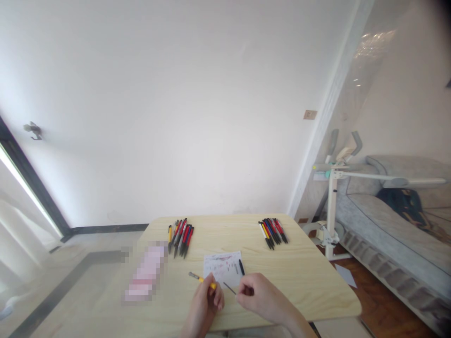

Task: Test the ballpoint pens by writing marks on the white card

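Note:
My left hand [208, 300] is closed around a yellow pen [201, 279], whose grey clip end points up and left. Between the pinched fingers of my right hand [259, 293] is a thin dark pen refill [229, 288], its free end slanting up toward the yellow pen but apart from it. Both hands are low over the front of the table. Just beyond them lies a white sheet of paper [220, 263] covered in red and dark scribbles. A short black pen part [241, 267] rests on the sheet's right edge.
On the wooden table [292, 281], one group of pens [181, 238] lies back left and another group of pens [273, 233] back right. A blurred pink patch [146, 274] covers the left side. A white wall stands behind; exercise equipment [333, 202] and a grey sofa [380, 211] are at right.

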Available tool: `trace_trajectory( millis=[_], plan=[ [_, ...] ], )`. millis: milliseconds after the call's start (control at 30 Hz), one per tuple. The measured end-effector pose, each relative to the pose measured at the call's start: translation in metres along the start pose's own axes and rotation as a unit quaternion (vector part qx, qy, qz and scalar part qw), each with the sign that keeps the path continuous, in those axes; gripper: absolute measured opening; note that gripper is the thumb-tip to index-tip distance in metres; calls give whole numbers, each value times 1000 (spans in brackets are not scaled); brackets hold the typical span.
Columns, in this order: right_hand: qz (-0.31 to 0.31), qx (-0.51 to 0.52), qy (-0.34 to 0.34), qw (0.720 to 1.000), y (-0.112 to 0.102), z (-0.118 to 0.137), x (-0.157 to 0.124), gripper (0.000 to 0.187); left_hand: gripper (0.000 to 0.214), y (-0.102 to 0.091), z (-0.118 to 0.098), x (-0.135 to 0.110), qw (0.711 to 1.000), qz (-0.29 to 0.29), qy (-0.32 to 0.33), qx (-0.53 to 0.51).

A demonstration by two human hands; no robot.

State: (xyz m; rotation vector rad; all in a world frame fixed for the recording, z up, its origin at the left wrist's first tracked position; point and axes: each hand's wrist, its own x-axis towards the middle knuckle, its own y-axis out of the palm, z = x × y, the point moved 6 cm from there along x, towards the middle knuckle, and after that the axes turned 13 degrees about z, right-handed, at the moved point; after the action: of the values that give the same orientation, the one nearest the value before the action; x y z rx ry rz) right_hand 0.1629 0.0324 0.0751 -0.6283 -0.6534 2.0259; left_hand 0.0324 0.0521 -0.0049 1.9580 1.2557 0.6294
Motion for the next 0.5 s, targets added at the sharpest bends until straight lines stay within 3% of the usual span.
trace_trajectory(
  millis=[500],
  plan=[
    [-79,-92,46,991,-12,-6,16,16,39,0,-1,1,1000,-1,0,-1]
  ],
)
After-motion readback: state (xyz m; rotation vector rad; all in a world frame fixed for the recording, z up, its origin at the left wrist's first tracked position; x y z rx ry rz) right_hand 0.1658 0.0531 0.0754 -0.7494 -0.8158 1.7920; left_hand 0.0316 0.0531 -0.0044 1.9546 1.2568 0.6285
